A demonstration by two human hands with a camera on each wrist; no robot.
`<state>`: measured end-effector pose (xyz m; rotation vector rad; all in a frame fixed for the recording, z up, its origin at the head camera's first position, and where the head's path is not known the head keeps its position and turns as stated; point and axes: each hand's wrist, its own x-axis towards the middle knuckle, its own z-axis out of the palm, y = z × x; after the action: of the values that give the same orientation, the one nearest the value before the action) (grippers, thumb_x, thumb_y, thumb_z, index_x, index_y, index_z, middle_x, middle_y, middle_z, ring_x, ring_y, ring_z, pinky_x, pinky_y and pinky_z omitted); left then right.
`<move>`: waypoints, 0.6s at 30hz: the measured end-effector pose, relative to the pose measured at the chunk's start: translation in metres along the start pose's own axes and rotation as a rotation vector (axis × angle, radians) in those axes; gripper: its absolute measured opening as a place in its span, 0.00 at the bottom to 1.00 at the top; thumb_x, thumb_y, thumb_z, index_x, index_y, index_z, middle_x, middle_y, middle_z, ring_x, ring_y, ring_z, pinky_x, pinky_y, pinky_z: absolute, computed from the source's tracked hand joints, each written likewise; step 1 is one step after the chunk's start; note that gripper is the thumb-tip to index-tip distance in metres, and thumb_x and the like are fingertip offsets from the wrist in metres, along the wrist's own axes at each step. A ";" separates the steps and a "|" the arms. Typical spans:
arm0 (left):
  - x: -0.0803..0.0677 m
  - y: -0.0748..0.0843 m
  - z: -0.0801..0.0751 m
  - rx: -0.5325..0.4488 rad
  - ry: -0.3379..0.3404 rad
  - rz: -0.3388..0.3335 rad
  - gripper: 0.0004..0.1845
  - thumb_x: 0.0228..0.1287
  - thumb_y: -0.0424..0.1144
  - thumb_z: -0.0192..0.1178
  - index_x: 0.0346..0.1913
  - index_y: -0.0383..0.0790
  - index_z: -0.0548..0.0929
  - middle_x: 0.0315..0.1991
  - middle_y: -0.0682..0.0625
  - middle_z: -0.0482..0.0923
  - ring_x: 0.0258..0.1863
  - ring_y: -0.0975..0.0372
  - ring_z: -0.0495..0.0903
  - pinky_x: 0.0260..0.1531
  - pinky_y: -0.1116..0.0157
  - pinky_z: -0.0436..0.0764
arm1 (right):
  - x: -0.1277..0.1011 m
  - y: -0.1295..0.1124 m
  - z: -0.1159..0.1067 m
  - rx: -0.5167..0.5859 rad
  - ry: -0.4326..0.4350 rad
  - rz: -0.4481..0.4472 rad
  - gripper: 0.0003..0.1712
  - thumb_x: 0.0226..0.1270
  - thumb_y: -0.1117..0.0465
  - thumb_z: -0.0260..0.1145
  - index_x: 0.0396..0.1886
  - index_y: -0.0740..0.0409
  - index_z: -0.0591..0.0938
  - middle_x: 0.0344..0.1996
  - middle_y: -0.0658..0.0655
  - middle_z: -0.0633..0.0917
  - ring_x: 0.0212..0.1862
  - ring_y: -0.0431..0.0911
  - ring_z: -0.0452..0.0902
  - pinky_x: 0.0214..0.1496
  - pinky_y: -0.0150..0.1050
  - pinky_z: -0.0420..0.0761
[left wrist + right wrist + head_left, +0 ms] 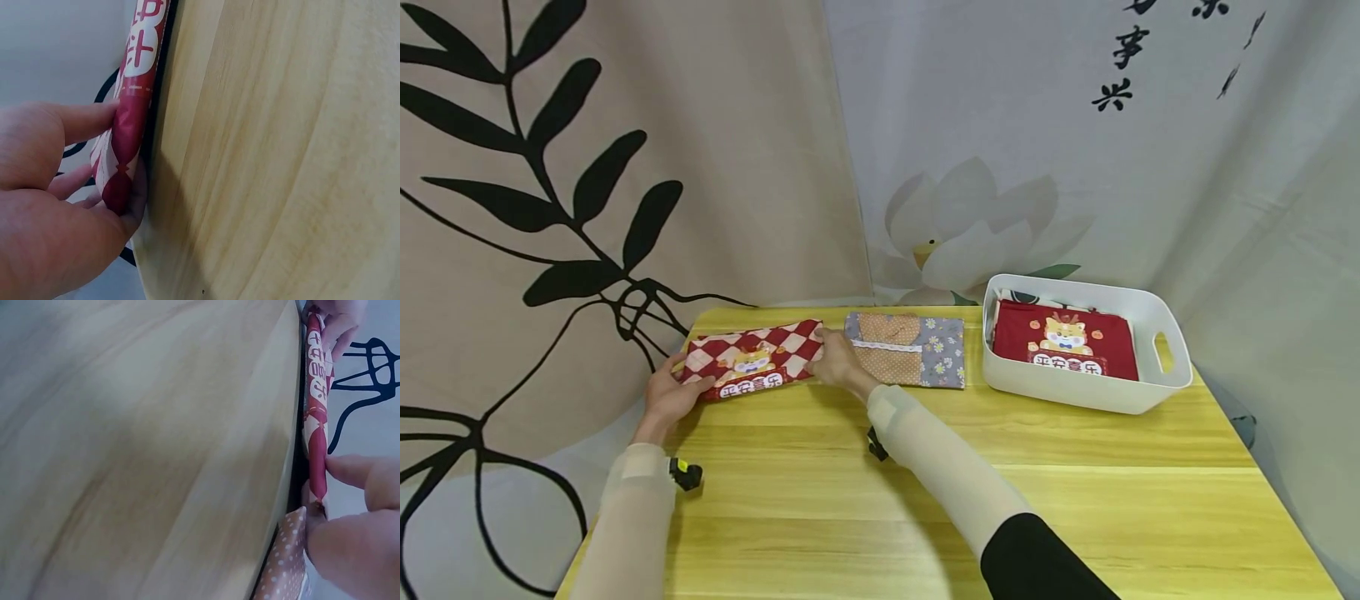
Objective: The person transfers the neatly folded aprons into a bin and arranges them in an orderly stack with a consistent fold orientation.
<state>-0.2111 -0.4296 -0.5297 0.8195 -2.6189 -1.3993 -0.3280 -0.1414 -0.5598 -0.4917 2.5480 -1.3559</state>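
Both hands pinch the red checked fabric pouch point(747, 360) by its ends, the left hand point(668, 398) at one end and the right hand point(838, 363) at the other, at the table's point(1000, 492) far left edge. Beside the right-hand grip lies a dotted floral pouch point(910, 350), touching. Uneven tugging could nudge it askew, or the red pouch could slip off the edge.

The table point(1000, 492) is smooth yellow wood with a soft shine. The red checked pouch point(748, 360) and dotted pouch point(910, 350) are soft cloth. The white basket point(1086, 392) is smooth plastic.
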 end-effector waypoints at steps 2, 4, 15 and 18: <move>-0.001 -0.001 0.000 -0.023 0.001 -0.001 0.47 0.82 0.36 0.66 0.93 0.38 0.51 0.86 0.23 0.61 0.83 0.35 0.67 0.84 0.37 0.73 | 0.001 0.000 0.000 -0.007 -0.001 0.021 0.44 0.69 0.65 0.81 0.83 0.63 0.75 0.76 0.63 0.84 0.74 0.54 0.83 0.80 0.46 0.83; -0.002 -0.002 0.000 -0.030 0.005 0.006 0.46 0.82 0.35 0.66 0.93 0.39 0.52 0.85 0.23 0.62 0.81 0.36 0.68 0.82 0.38 0.74 | -0.002 -0.002 -0.002 -0.010 -0.010 0.052 0.43 0.71 0.63 0.81 0.83 0.60 0.76 0.77 0.62 0.84 0.73 0.53 0.84 0.79 0.46 0.85; -0.008 -0.003 0.000 -0.095 0.007 0.018 0.44 0.83 0.33 0.62 0.94 0.45 0.54 0.85 0.27 0.63 0.80 0.40 0.71 0.60 0.66 0.86 | -0.031 -0.022 -0.027 0.112 0.005 0.004 0.36 0.77 0.66 0.76 0.81 0.61 0.78 0.69 0.63 0.88 0.67 0.53 0.88 0.68 0.42 0.90; -0.010 -0.001 -0.001 -0.131 0.006 0.044 0.43 0.84 0.33 0.62 0.93 0.45 0.55 0.84 0.28 0.64 0.77 0.43 0.72 0.44 0.81 0.80 | -0.033 -0.022 -0.032 0.163 0.010 -0.004 0.33 0.79 0.67 0.74 0.81 0.59 0.79 0.67 0.62 0.89 0.60 0.51 0.89 0.57 0.37 0.92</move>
<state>-0.2017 -0.4264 -0.5277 0.7448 -2.4928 -1.5348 -0.3042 -0.1163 -0.5228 -0.4608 2.4182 -1.5545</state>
